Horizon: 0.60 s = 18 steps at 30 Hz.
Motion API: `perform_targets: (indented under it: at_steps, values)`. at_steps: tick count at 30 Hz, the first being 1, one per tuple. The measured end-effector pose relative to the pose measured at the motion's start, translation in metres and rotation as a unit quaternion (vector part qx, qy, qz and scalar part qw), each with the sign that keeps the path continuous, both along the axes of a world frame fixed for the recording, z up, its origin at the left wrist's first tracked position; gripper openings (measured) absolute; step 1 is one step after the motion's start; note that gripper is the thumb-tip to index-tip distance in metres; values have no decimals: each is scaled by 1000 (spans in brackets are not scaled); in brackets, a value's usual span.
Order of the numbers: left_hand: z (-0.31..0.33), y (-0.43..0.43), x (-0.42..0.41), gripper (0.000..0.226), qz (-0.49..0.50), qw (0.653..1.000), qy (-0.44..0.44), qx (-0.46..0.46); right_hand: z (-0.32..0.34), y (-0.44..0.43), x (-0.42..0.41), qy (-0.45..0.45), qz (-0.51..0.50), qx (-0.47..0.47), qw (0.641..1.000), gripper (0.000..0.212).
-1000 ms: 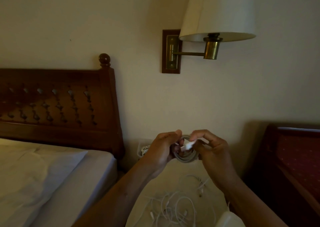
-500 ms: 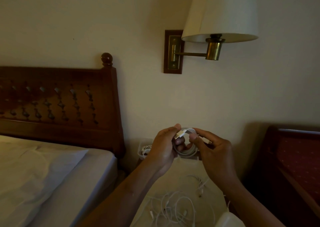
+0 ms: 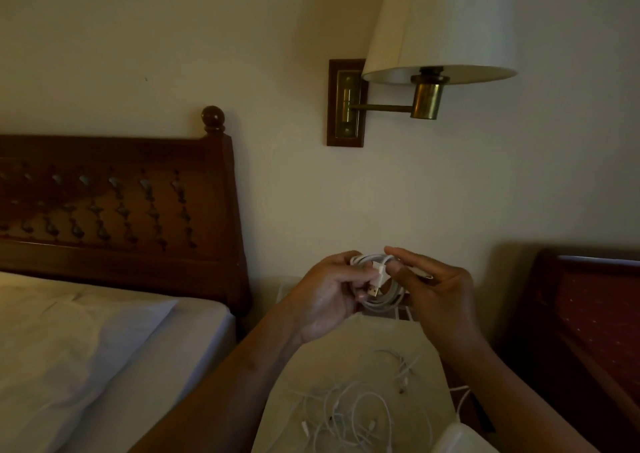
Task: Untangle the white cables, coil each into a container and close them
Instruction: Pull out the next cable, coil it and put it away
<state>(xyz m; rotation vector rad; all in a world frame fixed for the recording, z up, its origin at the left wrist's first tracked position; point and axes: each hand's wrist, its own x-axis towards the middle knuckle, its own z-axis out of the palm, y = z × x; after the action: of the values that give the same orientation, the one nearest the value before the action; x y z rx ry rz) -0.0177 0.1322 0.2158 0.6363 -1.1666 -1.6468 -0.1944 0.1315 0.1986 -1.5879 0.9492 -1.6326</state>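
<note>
A coiled white cable [image 3: 382, 300] hangs in the air above the bedside table. My left hand [image 3: 329, 297] grips the coil's left side, and the USB plug end [image 3: 375, 284] sticks out by its fingers. My right hand [image 3: 429, 286] pinches the cable at the top of the coil between thumb and forefinger. Below, a tangle of loose white cables [image 3: 353, 414] lies on the pale table top [image 3: 311, 383]. A clear container [image 3: 289, 288] stands at the table's back left, partly hidden behind my left hand.
A white lid or box corner [image 3: 460, 440] shows at the table's near right edge. A bed with white sheets [image 3: 86, 348] and a dark wooden headboard [image 3: 121, 210] lies to the left. A wall lamp [image 3: 440, 37] hangs overhead, a second wooden bed frame [image 3: 588, 314] stands right.
The plug end has swung round the coil and now points down by my left fingers. My right thumb and forefinger moved to the coil's top. The view rose slightly.
</note>
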Motion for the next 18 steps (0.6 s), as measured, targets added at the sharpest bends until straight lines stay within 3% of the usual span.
perform_targets:
  at_steps: [6, 13, 18]
  values:
    - [-1, -3, -3, 8, 71, 996, -46, -38, 9, 1, 4, -6, -16, -10, 1000, 20]
    - [-8, 3, -9, 16, 135, 981, -116, -77, 6, 5, 6, 37, -50, -36, 997, 20]
    - [-9, 0, -15, 11, 217, 944, -214, -127, 4, 7, 13, 24, -86, -46, 995, 18]
